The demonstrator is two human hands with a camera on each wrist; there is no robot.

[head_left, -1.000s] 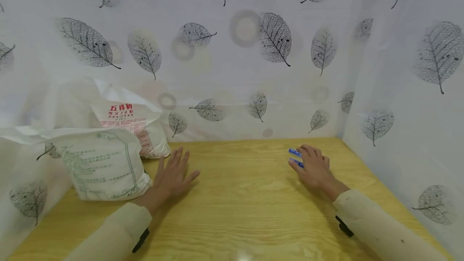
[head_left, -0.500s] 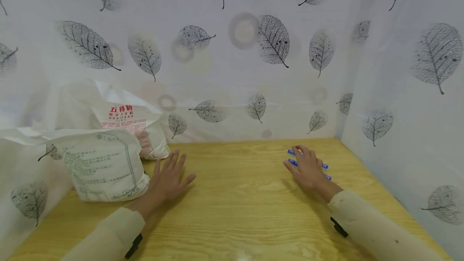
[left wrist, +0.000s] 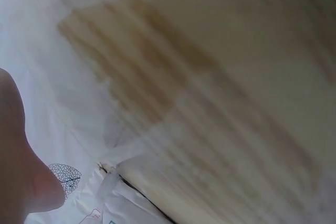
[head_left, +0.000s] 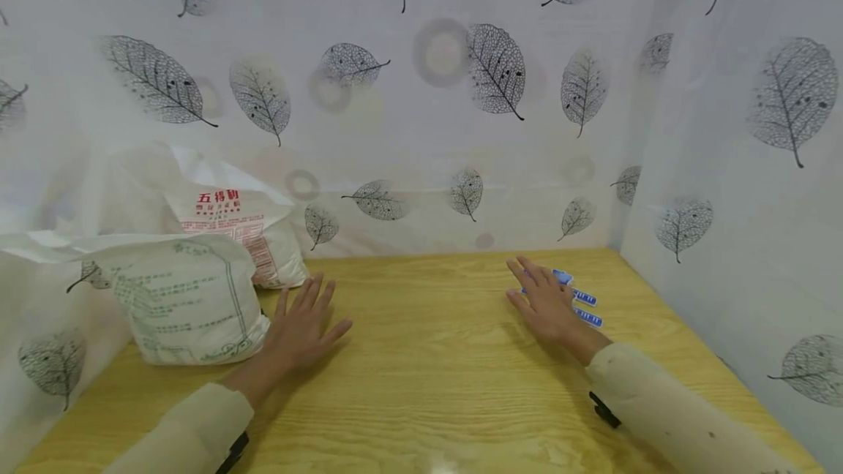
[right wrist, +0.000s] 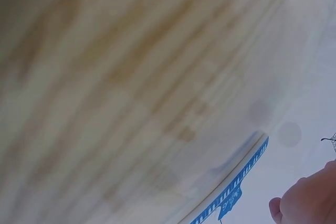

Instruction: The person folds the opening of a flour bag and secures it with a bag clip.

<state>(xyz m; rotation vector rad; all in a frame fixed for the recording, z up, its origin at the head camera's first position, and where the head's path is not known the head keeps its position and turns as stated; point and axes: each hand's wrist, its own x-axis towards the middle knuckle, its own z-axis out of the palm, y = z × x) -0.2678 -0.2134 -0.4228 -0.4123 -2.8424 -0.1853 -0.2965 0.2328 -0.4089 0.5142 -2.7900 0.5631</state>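
Observation:
My left hand (head_left: 303,331) is held low over the wooden table with its fingers spread and nothing in it. Just left of it stands a full white plastic bag with green print (head_left: 184,298); behind that is another white bag with red print (head_left: 282,251). My right hand (head_left: 545,306), fingers extended, partly covers several blue strips with white marks, one strip (head_left: 587,317) showing near the wrist. One strip has a wider blue tab (head_left: 563,277). In the right wrist view, a blue strip (right wrist: 231,184) with a lettered tab lies left of my fingers.
A pale leaf-printed sheet (head_left: 395,130) hangs behind the table and along both sides. The yellowish wooden table (head_left: 421,357) stretches between my hands, its right edge running along the sheet.
My right hand has shifted left across the blue strips, so more of them, including the tab, now shows on its right. My left hand has drifted slightly left and toward me.

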